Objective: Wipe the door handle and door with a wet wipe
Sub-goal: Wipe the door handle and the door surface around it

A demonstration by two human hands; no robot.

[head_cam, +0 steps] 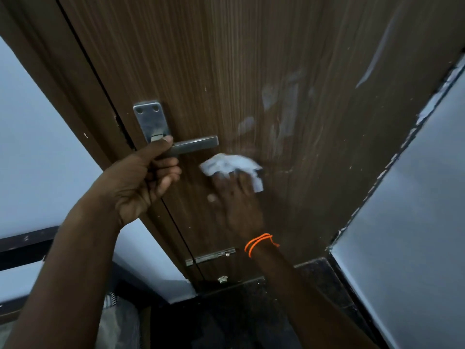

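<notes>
- The wipe (232, 167), white and crumpled, is lying against the brown door (251, 59), just right of and below the handle (195, 145).
- The right hand (236, 200) is pressing the wipe flat to the door, its fingers (245, 180) spread over it; this hand is blurred.
- The left hand (146, 177) is gripping the metal handle near its plate (149, 120), fingers curled under the lever and thumb resting on top.
- Pale smears are showing on the door above the wipe.
- An orange thread (259, 243) is circling the right wrist.
- A latch (211, 255) is sitting low on the door.
- Pale walls (402, 222) are flanking the door on both sides.
</notes>
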